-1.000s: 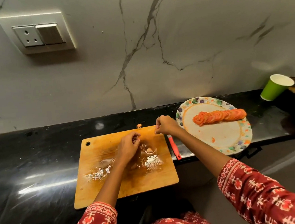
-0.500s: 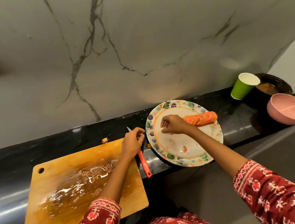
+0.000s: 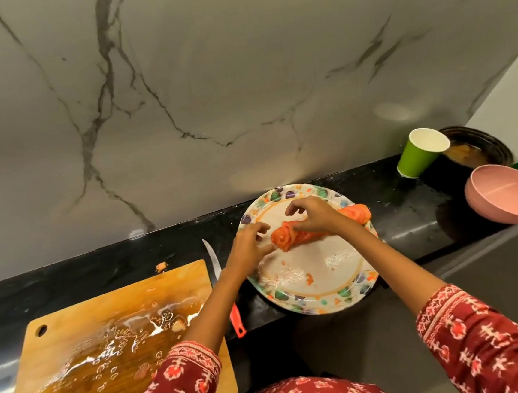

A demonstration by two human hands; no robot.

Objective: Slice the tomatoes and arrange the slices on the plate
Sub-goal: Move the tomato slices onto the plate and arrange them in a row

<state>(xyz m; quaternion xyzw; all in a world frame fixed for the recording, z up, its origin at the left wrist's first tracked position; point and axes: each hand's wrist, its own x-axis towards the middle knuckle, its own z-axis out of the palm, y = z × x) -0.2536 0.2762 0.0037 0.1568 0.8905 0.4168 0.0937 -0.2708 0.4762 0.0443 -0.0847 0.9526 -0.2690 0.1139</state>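
A row of overlapping tomato slices (image 3: 288,239) lies across the flower-patterned plate (image 3: 323,303), its right end (image 3: 357,212) reaching the far rim. My left hand (image 3: 248,249) is at the row's left end, with thumb and fingertips touching the end slice. My right hand (image 3: 315,215) rests on top of the row, its fingers arched and spread. A red-handled knife (image 3: 237,322) lies on the counter between the plate and the wet wooden cutting board (image 3: 107,335), partly under my left forearm.
A green paper cup (image 3: 420,152), a dark pan (image 3: 479,149) and a pink bowl (image 3: 508,193) stand at the right on the black counter (image 3: 409,214). A tomato scrap (image 3: 162,266) lies behind the board. A marble wall backs the counter.
The view has swung right toward the plate. My left hand moved from the knife area onto the plate. Both hands now sit at the slice row, whose left end has shifted toward the plate's middle.
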